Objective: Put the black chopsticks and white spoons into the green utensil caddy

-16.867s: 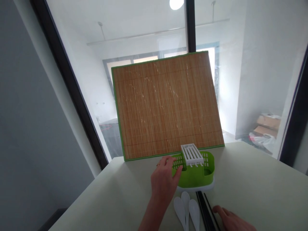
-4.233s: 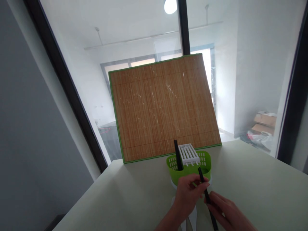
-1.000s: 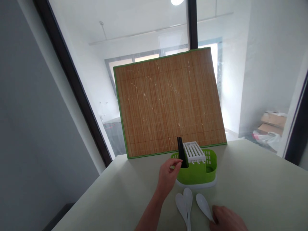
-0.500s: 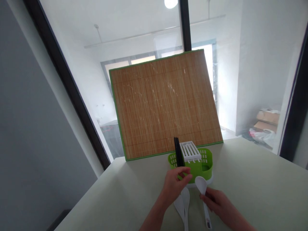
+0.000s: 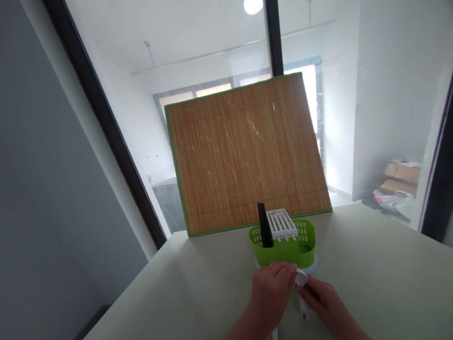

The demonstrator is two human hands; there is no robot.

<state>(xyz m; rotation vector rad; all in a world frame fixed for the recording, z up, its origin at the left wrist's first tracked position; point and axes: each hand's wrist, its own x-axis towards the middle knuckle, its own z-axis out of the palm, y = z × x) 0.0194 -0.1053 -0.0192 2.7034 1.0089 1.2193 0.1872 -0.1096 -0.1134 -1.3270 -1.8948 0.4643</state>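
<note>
Pale worktop [image 5: 371, 264] by a glass wall, both hands meeting on a white spoon in front of the green holder.

A bamboo mat [image 5: 244, 156] with green edging leans on the glass behind a green cutlery holder [image 5: 283, 245] with a white slotted insert [image 5: 281, 224]; black chopsticks [image 5: 264, 231] stand in its left compartment. Half a second ago the right hand held the white spoon [image 5: 301, 279] up alone; now the left hand [image 5: 272, 293] has come over it, so the spoon is probably being passed or turned before it goes further. The left hand lies palm down, fingers curled over the bowl of the spoon. The right hand [image 5: 325, 307] comes from lower right, its fingers closed around the handle. The spoon sits just in front of the holder, low over the worktop. Part of another white spoon [image 5: 275, 333] shows at the bottom edge.
</note>
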